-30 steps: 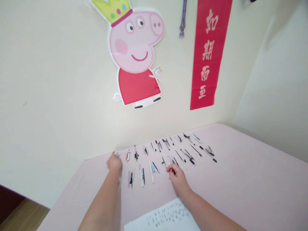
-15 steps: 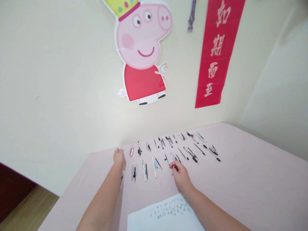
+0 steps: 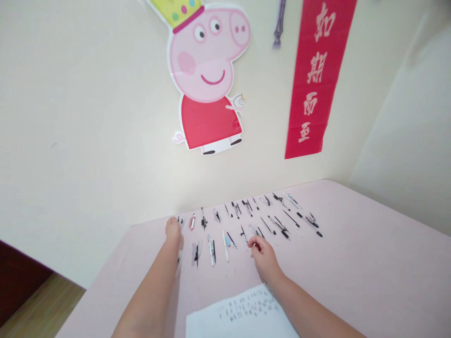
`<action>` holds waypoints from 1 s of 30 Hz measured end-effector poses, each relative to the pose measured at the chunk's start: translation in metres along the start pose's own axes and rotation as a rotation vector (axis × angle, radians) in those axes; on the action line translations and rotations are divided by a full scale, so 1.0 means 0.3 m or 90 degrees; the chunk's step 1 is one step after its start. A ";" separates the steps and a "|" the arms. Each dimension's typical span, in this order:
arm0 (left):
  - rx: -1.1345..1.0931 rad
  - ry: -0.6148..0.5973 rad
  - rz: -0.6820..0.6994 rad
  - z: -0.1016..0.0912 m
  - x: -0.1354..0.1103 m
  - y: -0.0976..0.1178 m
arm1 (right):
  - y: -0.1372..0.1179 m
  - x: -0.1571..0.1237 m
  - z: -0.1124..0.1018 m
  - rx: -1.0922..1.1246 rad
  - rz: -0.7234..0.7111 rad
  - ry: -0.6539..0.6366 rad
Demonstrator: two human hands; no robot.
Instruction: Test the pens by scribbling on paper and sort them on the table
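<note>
At the far left of the pen rows, my left hand [image 3: 172,228] is closed with its fingertips turned away, so what they hold, if anything, is hidden. Small dark pen parts [image 3: 181,220] lie just right of it. My right hand [image 3: 263,252] rests near the middle with curled fingers. Its grip is too small to make out. Close to its fingertips lie a thin black pen refill [image 3: 244,232] and a clear pen barrel [image 3: 252,229]. Left of these are a white pen [image 3: 225,246], a pale blue and white pen [image 3: 211,249] and a red and clear pen [image 3: 192,221].
Two rows of taken-apart pens, such as a black refill [image 3: 291,218], cross the pink tabletop [image 3: 369,263]. A handwritten sheet of paper [image 3: 239,319] lies in front. Behind the table, the wall bears a cartoon pig cutout [image 3: 211,122] and a red banner [image 3: 317,89].
My left hand has shifted slightly, and the dark pen parts beside it show more clearly. My right hand stays in nearly the same place.
</note>
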State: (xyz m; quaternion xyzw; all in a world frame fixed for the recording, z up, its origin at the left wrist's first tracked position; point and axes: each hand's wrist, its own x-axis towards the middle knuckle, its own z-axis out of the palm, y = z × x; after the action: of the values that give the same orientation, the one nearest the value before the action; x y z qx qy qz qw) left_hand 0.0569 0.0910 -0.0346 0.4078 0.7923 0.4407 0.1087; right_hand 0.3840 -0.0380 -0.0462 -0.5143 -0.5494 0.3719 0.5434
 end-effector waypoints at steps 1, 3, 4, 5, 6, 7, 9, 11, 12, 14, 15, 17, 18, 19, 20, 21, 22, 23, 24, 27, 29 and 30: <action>-0.002 0.006 -0.017 -0.009 0.002 -0.001 | 0.000 0.000 0.000 0.001 -0.002 0.001; -0.002 0.004 -0.040 -0.037 0.008 -0.007 | 0.001 0.001 0.000 0.008 -0.005 0.004; 0.001 -0.002 -0.044 -0.055 0.011 -0.012 | 0.001 0.000 0.000 0.010 -0.005 0.006; 0.007 -0.017 -0.046 -0.076 0.014 -0.018 | 0.002 0.000 0.001 0.011 -0.006 0.009; 0.016 -0.035 -0.048 -0.098 0.017 -0.026 | 0.002 0.000 0.001 0.012 -0.005 0.012; 0.027 -0.056 -0.049 -0.121 0.018 -0.035 | 0.003 -0.001 0.002 0.011 -0.004 0.015; 0.051 -0.104 -0.047 -0.163 0.016 -0.053 | 0.005 -0.001 0.002 0.007 -0.006 0.016; 0.075 -0.145 -0.041 -0.192 0.008 -0.069 | 0.008 0.000 0.002 0.003 -0.009 0.010; 0.086 -0.163 -0.036 -0.201 0.002 -0.075 | 0.009 0.000 0.002 0.000 -0.009 0.006; 0.109 -0.194 -0.022 -0.209 -0.010 -0.080 | 0.011 0.001 0.001 -0.004 -0.004 0.001; 0.121 -0.206 -0.014 -0.209 -0.015 -0.080 | 0.011 0.001 0.000 -0.005 -0.001 0.001; 0.150 -0.222 0.002 -0.204 -0.022 -0.076 | 0.011 0.001 -0.002 -0.003 0.003 -0.001; 0.166 -0.225 0.009 -0.200 -0.024 -0.073 | 0.010 0.001 -0.003 -0.001 0.004 -0.001; 0.184 -0.225 0.016 -0.196 -0.025 -0.070 | 0.009 0.001 -0.004 0.001 0.004 0.000; 0.201 -0.224 0.023 -0.192 -0.025 -0.067 | 0.008 0.000 -0.004 0.004 0.005 0.000; 0.217 -0.221 0.030 -0.189 -0.025 -0.064 | 0.008 0.000 -0.004 0.005 0.004 0.001; 0.231 -0.217 0.036 -0.186 -0.024 -0.062 | 0.007 0.000 -0.004 0.005 0.004 0.002; 0.244 -0.213 0.042 -0.183 -0.023 -0.061 | 0.007 0.000 -0.004 0.004 0.002 0.003; 0.255 -0.209 0.048 -0.182 -0.023 -0.060 | 0.007 0.000 -0.004 0.002 0.000 0.004; 0.277 -0.198 0.062 -0.185 -0.027 -0.058 | 0.004 -0.001 -0.003 -0.001 -0.002 0.005; 0.286 -0.188 0.072 -0.192 -0.032 -0.055 | 0.000 -0.001 -0.003 0.002 0.001 0.005; 0.288 -0.182 0.077 -0.196 -0.034 -0.053 | -0.002 -0.001 -0.004 0.003 0.002 0.004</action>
State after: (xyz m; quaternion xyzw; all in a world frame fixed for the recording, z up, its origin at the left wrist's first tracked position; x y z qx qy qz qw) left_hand 0.0236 0.0432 -0.0143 0.5267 0.8211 0.1963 0.0992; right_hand 0.3851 -0.0384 -0.0456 -0.5152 -0.5458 0.3726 0.5458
